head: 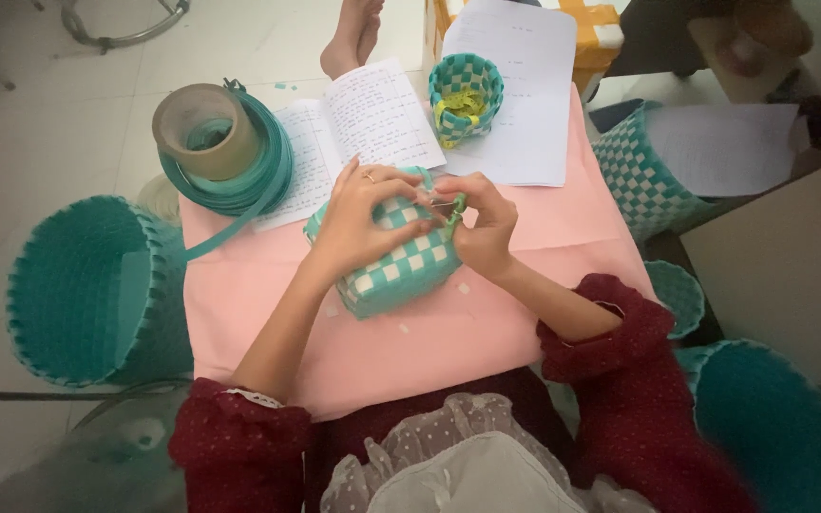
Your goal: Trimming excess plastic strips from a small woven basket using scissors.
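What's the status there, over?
Left hand grips small teal-and-white woven basket. Right hand pinches strip at its rim. Open notebook and tape roll behind, not obstructing.

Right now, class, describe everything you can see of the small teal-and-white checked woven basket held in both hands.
The small teal-and-white checked woven basket looks plaited from flat plastic strips in a checkerboard. It lies tipped on its side on the pink table cover. The left hand grips its top; the right hand pinches its rim, where a thin metal piece shows.
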